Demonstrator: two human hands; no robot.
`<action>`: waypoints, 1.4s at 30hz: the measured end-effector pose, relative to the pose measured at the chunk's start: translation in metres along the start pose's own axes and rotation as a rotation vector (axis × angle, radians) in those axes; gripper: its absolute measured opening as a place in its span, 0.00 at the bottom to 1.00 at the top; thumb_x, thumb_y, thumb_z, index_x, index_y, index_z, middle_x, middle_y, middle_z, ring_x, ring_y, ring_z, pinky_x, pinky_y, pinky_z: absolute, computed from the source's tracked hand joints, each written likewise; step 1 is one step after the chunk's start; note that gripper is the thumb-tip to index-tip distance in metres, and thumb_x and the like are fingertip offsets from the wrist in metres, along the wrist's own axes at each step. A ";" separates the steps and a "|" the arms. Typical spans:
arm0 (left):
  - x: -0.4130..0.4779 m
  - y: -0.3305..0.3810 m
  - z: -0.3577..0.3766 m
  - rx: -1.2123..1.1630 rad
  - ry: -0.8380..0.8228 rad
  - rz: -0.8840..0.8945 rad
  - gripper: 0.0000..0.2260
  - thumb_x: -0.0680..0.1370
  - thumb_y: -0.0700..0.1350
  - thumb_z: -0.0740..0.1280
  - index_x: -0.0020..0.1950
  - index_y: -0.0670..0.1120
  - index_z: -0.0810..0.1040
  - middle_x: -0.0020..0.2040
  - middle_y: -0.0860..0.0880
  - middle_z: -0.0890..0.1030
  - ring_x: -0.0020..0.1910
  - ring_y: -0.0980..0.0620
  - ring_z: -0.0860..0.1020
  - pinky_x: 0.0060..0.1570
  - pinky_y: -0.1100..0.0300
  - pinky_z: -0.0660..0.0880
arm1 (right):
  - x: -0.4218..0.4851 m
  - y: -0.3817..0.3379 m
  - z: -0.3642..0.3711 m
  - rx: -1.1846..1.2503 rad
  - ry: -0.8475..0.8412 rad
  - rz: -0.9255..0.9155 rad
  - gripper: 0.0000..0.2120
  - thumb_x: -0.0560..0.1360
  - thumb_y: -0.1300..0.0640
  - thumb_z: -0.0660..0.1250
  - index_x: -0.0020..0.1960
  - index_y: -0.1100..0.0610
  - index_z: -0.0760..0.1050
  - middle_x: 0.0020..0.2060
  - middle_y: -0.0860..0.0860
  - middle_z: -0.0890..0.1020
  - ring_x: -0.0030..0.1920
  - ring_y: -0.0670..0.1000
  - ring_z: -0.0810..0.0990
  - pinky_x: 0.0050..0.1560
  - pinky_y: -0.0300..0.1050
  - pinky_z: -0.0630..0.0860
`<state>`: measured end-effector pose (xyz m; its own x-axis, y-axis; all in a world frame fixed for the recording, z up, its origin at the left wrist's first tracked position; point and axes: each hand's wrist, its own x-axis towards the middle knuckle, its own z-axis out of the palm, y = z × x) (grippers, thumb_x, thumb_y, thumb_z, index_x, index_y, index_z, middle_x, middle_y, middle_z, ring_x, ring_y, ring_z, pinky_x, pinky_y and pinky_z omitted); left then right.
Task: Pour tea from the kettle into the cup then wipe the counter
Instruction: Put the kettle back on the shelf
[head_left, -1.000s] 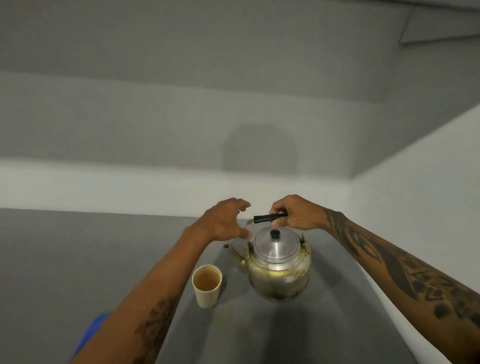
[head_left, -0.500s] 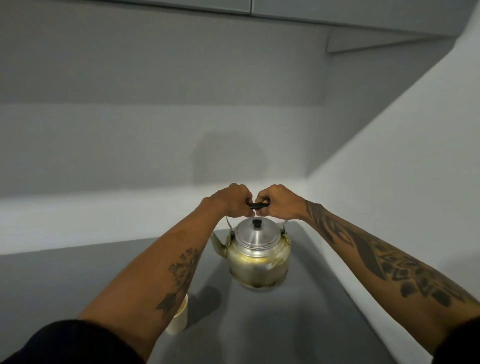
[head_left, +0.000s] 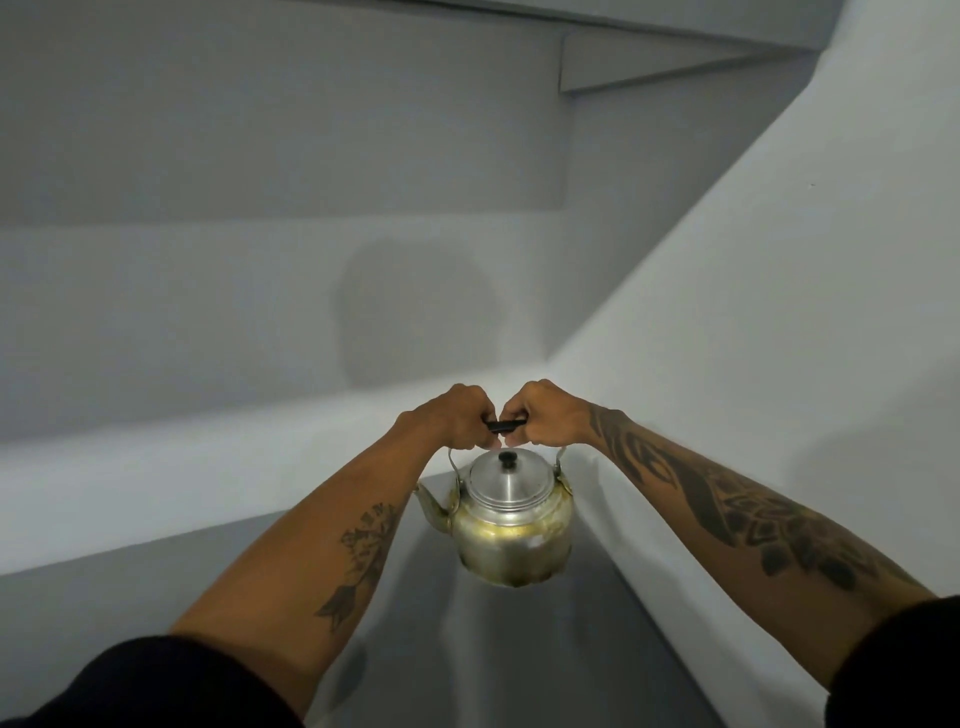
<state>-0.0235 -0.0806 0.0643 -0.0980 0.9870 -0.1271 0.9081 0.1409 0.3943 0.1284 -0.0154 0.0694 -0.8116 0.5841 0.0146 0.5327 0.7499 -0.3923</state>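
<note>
Head view: kettle (head_left: 511, 525) held clear of the counter (head_left: 545, 649), hanging from its black handle (head_left: 505, 427). Left hand (head_left: 451, 420) and right hand (head_left: 546, 420) both closed around that handle, side by side, knuckles nearly touching. Handle bar running left to right across the view; wire bail dropping from each end to the kettle shoulders. Lid (head_left: 506, 478) seated, black knob on top. Spout (head_left: 430, 506) pointing left, toward the left forearm, so a pour tips leftward. Body roughly upright, no liquid visible at the spout. Cup not in view; likely hidden under the left forearm or below the frame edge, cannot tell which. Pouring judged not yet begun. Key relation for the coming move: spout side faces left, left hand nearer that side, right hand on the far end for lifting the rear. Room: wall (head_left: 753, 364) close on the right, just beside the kettle; raised ledge behind; open counter to the left and toward the body. Risk judged: swinging right strikes the wall; pouring blind over an unseen cup spills.
</note>
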 end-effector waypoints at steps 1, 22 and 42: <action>0.009 0.000 0.003 0.003 -0.004 -0.005 0.06 0.72 0.47 0.73 0.44 0.46 0.82 0.36 0.49 0.78 0.38 0.48 0.79 0.48 0.52 0.79 | 0.005 0.008 0.000 -0.004 -0.006 -0.001 0.06 0.68 0.62 0.72 0.44 0.61 0.83 0.36 0.59 0.83 0.36 0.51 0.75 0.42 0.46 0.74; 0.118 -0.019 0.042 0.016 0.032 -0.129 0.11 0.75 0.47 0.70 0.55 0.44 0.81 0.46 0.46 0.78 0.47 0.44 0.80 0.44 0.56 0.73 | 0.098 0.095 0.021 0.022 -0.077 0.070 0.10 0.68 0.65 0.71 0.49 0.59 0.84 0.43 0.58 0.86 0.42 0.53 0.81 0.48 0.49 0.79; 0.133 -0.024 0.056 0.005 0.126 -0.134 0.12 0.76 0.46 0.70 0.57 0.45 0.81 0.53 0.45 0.81 0.50 0.44 0.80 0.45 0.57 0.72 | 0.110 0.111 0.030 -0.005 -0.065 0.129 0.11 0.68 0.63 0.71 0.50 0.60 0.81 0.47 0.56 0.83 0.42 0.51 0.76 0.39 0.38 0.69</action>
<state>-0.0361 0.0430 -0.0131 -0.2684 0.9612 -0.0629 0.8853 0.2719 0.3772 0.0911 0.1223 -0.0004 -0.7503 0.6543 -0.0948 0.6343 0.6719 -0.3825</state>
